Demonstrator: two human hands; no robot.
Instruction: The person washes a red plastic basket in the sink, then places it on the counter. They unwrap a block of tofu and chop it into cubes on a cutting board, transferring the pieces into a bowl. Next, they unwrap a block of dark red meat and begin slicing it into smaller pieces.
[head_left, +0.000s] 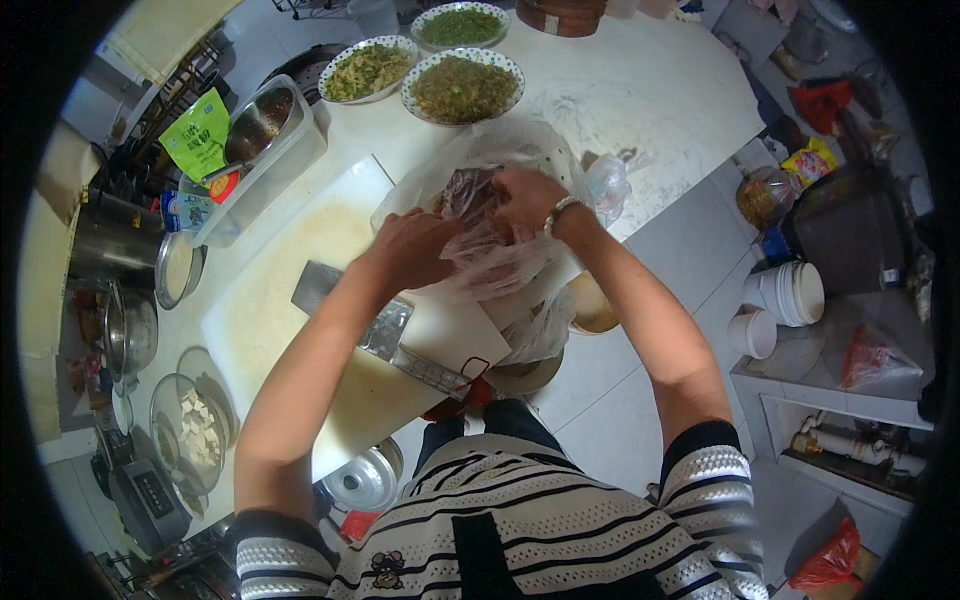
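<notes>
My left hand (416, 247) grips the near left part of a clear plastic bag (495, 262). Across from it, my right hand (531, 201), with a bracelet at the wrist, has its fingers curled into the same bag. Dark reddish-brown contents (466, 191) show between the hands; I cannot tell what they are. The bag's film spreads over a dish with green dots (556, 159), mostly hidden. Under my left forearm a metal cleaver (386, 330) lies across the white cutting board (277, 292), its handle towards me.
Dotted bowls of chopped greens (461, 26) and fillings (463, 86) stand at the far side. A plastic bin (262, 172) holds a steel bowl and packets. Left of the board is a glass bowl of white cubes (199, 431). A small knotted bag (609, 184) lies near the right table edge.
</notes>
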